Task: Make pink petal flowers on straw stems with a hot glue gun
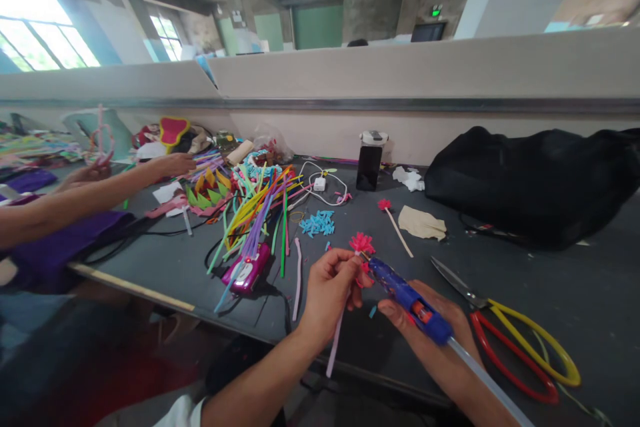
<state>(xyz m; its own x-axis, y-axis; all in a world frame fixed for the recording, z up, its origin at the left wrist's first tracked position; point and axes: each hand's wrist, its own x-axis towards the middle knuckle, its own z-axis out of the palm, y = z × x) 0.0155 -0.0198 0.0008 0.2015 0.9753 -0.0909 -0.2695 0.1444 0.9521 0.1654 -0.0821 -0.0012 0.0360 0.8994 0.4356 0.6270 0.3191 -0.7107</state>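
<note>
My left hand (330, 290) pinches a pink flower (361, 242) on a pale lilac pipe-cleaner stem (335, 345), which hangs below the fingers. Wrapped around a blue hot glue gun (400, 290), my right hand (435, 340) points its nozzle at the flower, close to my left fingertips. Whether the nozzle touches the petals I cannot tell. A clear glue stick (487, 380) sticks out of the gun's back end. Beyond my hands lie a finished-looking pink flower on a stem (399, 230) and a small pile of short blue pieces (318, 223).
Scissors (480, 303) with red and yellow handles lie at right, near a black bag (530, 187). Bundled colourful pipe cleaners (255, 207) rest by a purple device (247, 270). A black-and-white bottle (369, 160) stands at the back. A co-worker's arms (95, 190) reach in from the left.
</note>
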